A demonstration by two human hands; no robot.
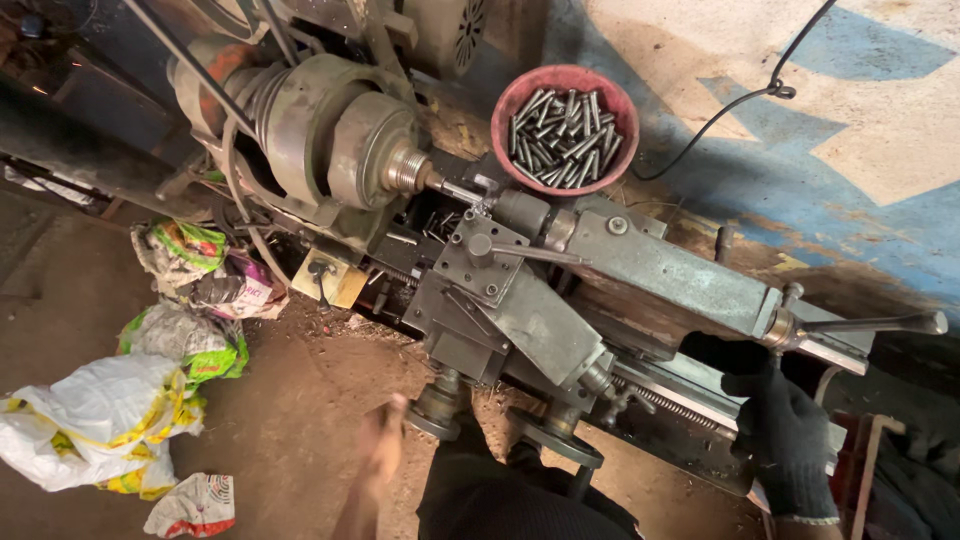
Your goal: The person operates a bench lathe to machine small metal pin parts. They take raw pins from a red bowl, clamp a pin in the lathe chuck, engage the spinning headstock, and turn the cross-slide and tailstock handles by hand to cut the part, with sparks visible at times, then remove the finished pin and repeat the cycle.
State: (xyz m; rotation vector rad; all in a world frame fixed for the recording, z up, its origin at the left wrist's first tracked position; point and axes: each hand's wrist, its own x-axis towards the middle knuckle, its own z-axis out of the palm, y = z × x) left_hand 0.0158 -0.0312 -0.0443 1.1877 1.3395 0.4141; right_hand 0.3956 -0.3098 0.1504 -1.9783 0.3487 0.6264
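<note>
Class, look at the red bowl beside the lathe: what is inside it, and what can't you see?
The red bowl holds a loose pile of short grey metal pins, lying crisscross. They cover the bowl's bottom, so anything beneath them stays hidden.

Crumpled plastic bags (110, 420) lie on the dirt floor (290, 420); lathe (520, 290) alongside.

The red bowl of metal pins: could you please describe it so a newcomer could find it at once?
Start at the big grey lathe across the middle and follow its chuck to the right. Just beyond, against the blue-and-cream painted surface, sits the red bowl. It is the only round red container, heaped with short shiny steel pins.
</note>
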